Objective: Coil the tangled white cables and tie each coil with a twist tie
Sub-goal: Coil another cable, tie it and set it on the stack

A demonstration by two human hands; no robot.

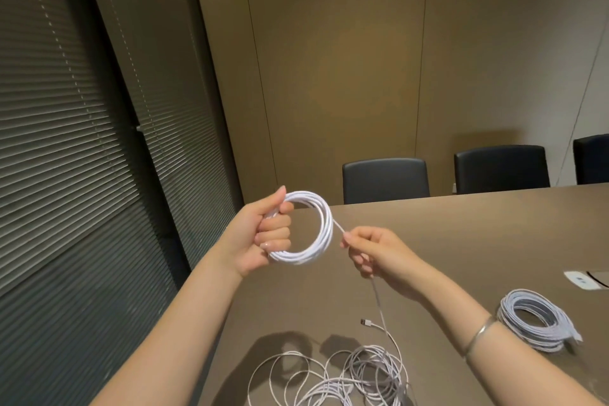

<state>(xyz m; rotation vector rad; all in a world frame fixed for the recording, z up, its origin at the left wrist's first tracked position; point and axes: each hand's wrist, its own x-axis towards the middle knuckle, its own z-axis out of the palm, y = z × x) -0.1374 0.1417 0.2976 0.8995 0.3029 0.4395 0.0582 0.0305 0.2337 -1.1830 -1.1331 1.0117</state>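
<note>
Above the table edge, left hand clenches the white cable coil, ring upright, facing the camera. Right hand pinches the feed strand just right of the coil; the strand runs down-right to the tangled pile. Next wrap likely goes leftward onto the coil. Finished coil lies far right. Pile cut off at frame bottom; no twist ties visible.
</note>
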